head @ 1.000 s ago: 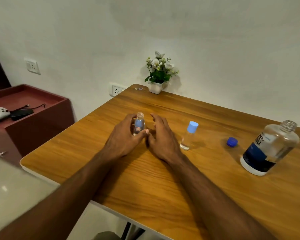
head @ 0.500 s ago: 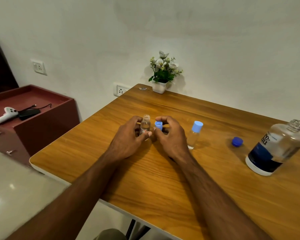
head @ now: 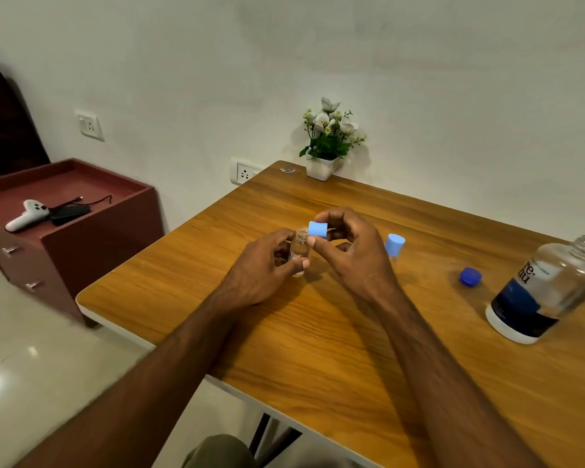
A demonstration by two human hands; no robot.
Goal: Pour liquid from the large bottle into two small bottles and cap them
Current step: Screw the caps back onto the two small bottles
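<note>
Left hand (head: 260,275) fingers grasping uncapped small bottle (head: 298,251) upright on table (head: 318,332). Right hand (head: 355,255) pinching light-blue cap (head: 317,229) just above it. Capped small bottle (head: 394,245) beside. Dark-blue cap (head: 470,276), then open large bottle (head: 547,288) far right.

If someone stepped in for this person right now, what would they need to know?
Left hand holds the open small bottle upright on the table; it has liquid in it.
Right hand pinches its light blue cap just above the bottle's mouth.
Second small bottle stands capped behind the right hand.
Large bottle stands open at the right, its dark blue cap lying beside it.
Left: screw on this cap.
</note>
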